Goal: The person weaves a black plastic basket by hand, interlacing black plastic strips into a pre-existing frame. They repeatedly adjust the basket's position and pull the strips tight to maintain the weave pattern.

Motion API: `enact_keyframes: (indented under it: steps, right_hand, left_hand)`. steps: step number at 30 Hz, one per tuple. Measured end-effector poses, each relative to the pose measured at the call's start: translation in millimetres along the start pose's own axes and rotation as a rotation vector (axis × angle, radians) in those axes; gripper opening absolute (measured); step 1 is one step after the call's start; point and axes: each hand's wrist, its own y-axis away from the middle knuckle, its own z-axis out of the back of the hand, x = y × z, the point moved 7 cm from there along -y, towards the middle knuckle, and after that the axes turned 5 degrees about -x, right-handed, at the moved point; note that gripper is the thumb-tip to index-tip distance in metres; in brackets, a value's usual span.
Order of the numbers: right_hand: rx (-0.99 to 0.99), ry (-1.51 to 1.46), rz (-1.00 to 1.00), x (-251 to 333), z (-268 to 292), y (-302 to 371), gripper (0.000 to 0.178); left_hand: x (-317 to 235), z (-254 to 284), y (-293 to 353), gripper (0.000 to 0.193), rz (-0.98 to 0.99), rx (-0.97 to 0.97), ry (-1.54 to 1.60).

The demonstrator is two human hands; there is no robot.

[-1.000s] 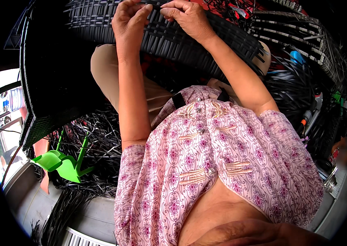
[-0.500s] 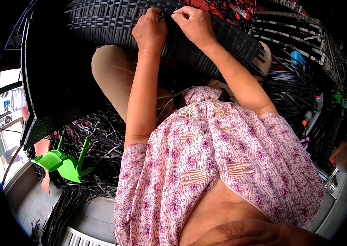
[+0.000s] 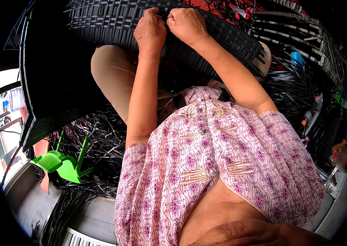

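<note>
A dark woven panel of flat plastic strips (image 3: 108,28) lies across my lap, its loose strip ends showing along the right edge. Over its middle, my left hand (image 3: 150,35) is closed, fingers curled against the weave. Just to the right of it, my right hand (image 3: 187,27) is also closed, with its knuckles up and its fingertips close to the left hand. Whatever the fingers of either hand pinch is hidden behind them.
Tangled black strips (image 3: 103,164) heap at the left beside a bright green plastic object (image 3: 69,167). At the upper right stands a partly woven frame (image 3: 292,33). More strips (image 3: 292,88) and a tool with an orange part (image 3: 304,122) lie at the right.
My right hand has moved left, closer to my left hand, and its fingers have curled in more. The left hand has barely shifted. The woven panel stays in place.
</note>
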Motion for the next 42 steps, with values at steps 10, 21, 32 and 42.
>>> enact_keyframes:
  steps: [10,21,32,42]
  right_hand:
    - [-0.002,0.120,0.025,-3.0,-6.1,2.7,0.014]
    - [-0.061,0.228,0.125,18.9,-4.2,7.7,0.009]
    - [-0.056,0.085,0.080,22.7,16.4,10.4,0.017]
    - [-0.080,-0.480,0.200,36.1,10.2,-29.0,0.021]
  left_hand:
    - [-1.8,9.5,-2.6,0.029,0.029,0.047,0.195]
    - [14.9,8.4,-8.3,0.030,0.261,0.074,0.438]
    - [34.4,4.9,-12.7,0.029,0.327,0.086,0.498]
    - [23.1,63.1,-40.4,0.032,0.203,-0.014,0.751]
